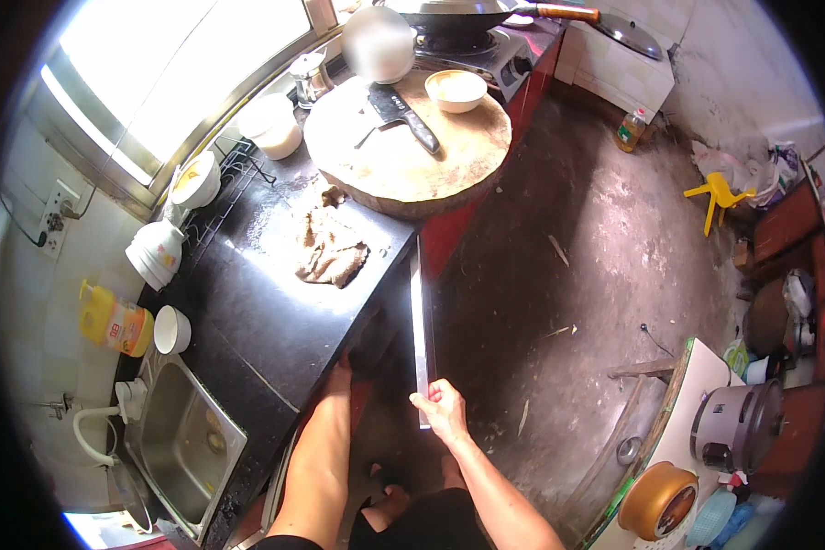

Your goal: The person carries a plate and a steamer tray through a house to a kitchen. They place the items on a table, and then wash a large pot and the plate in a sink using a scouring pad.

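My right hand [443, 411] grips the free edge of a cabinet door [419, 330] that stands open below the black countertop [275, 302]. My left forearm reaches under the counter's edge; the wrist shows beside the dark cabinet opening, and the fingers of my left hand are hidden. On the counter above lies a crumpled brown cloth [331, 247]. Beyond it, a black-handled cleaver [404, 117] and a bowl [456, 91] rest on a thick round wooden chopping block [412, 182].
A steel sink [185, 440] is at the left, with a white cup [172, 330] and a yellow pump bottle [115, 320] behind it. Stacked bowls [155, 254] stand by the wall. At the right, a rice cooker [735, 426] and a copper-coloured pot [658, 500] sit on a table.
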The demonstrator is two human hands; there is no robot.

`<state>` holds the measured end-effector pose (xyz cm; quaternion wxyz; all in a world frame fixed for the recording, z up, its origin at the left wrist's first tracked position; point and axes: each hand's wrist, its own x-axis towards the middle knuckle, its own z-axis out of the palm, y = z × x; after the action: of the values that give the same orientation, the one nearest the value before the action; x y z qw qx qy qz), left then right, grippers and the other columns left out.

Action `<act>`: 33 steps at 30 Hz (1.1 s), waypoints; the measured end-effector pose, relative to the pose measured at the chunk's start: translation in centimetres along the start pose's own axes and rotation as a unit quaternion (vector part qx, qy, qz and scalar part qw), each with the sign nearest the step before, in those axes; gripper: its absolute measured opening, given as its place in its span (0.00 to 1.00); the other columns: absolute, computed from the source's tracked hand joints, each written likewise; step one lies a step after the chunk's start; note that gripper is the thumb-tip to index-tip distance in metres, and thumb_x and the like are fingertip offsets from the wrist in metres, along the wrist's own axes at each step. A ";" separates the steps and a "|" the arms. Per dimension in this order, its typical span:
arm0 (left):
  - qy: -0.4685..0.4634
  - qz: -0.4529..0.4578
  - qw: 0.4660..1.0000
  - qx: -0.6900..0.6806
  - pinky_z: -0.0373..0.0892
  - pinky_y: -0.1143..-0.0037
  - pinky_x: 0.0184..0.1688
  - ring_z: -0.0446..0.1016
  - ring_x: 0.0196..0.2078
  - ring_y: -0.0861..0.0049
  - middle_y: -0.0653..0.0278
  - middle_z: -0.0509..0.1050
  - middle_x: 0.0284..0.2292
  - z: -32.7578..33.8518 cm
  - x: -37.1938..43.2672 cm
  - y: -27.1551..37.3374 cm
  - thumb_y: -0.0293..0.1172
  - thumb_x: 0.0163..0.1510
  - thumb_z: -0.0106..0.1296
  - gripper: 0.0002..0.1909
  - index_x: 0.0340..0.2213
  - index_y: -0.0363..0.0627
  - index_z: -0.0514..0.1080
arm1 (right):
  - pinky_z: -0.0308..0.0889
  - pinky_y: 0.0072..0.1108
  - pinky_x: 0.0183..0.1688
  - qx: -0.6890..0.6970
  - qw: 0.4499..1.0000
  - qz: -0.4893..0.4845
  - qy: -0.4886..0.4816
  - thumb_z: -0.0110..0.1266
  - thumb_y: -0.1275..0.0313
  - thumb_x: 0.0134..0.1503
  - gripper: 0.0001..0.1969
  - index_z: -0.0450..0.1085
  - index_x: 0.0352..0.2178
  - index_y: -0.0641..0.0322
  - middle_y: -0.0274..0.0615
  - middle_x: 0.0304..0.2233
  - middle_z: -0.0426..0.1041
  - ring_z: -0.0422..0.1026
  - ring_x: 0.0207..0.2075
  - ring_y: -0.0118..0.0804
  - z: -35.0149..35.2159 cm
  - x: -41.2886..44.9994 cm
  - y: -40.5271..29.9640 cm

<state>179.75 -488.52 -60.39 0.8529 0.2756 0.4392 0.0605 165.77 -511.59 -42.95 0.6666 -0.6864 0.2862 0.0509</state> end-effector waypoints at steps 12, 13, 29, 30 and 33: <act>-0.049 -0.081 0.958 0.271 0.65 0.68 0.44 0.65 0.44 0.66 0.58 0.66 0.42 -2.6 -8.9 -0.6 0.40 0.54 0.38 0.19 0.42 0.39 0.62 | 0.63 0.15 0.22 -0.022 1.000 0.006 -0.005 0.57 0.66 0.43 0.13 0.65 0.25 0.64 0.34 0.18 0.67 0.65 0.19 0.22 3.2 -2.3 -0.1; -0.072 -0.055 0.936 0.342 0.66 0.71 0.42 0.66 0.42 0.69 0.59 0.67 0.40 -1.8 -12.6 -0.9 0.40 0.54 0.38 0.18 0.41 0.40 0.64 | 0.65 0.16 0.23 -0.050 0.998 0.029 0.012 0.56 0.68 0.44 0.12 0.65 0.27 0.64 0.35 0.20 0.68 0.66 0.20 0.23 3.0 -2.1 0.2; -0.065 0.239 0.879 0.408 0.63 0.79 0.25 0.66 0.21 0.79 0.59 0.71 0.19 -11.3 -33.8 14.1 0.33 0.52 0.32 0.14 0.18 0.39 0.62 | 0.66 0.22 0.32 -0.302 0.859 -0.066 -0.408 0.47 0.72 0.48 0.19 0.61 0.43 0.65 0.44 0.33 0.70 0.70 0.28 0.31 11.1 -5.6 -3.7; -0.049 0.254 0.884 0.390 0.64 0.79 0.25 0.66 0.20 0.78 0.58 0.71 0.19 -11.5 -34.4 15.2 0.33 0.52 0.32 0.15 0.18 0.39 0.61 | 0.66 0.22 0.31 -0.304 0.854 -0.073 -0.416 0.47 0.72 0.48 0.18 0.62 0.42 0.65 0.44 0.32 0.70 0.70 0.26 0.31 11.6 -6.2 -4.2; 0.006 0.260 0.901 0.348 0.65 0.79 0.24 0.69 0.19 0.76 0.59 0.70 0.17 -14.5 -34.6 17.1 0.36 0.53 0.30 0.16 0.17 0.42 0.60 | 0.66 0.23 0.29 -0.311 0.822 -0.052 -0.474 0.47 0.71 0.48 0.15 0.64 0.39 0.65 0.43 0.29 0.71 0.70 0.23 0.31 12.9 -7.6 -4.2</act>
<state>149.76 -480.02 -33.33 0.6542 0.6585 0.3504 0.1252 165.36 -497.15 -37.18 0.4729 -0.7624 -0.1323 0.4216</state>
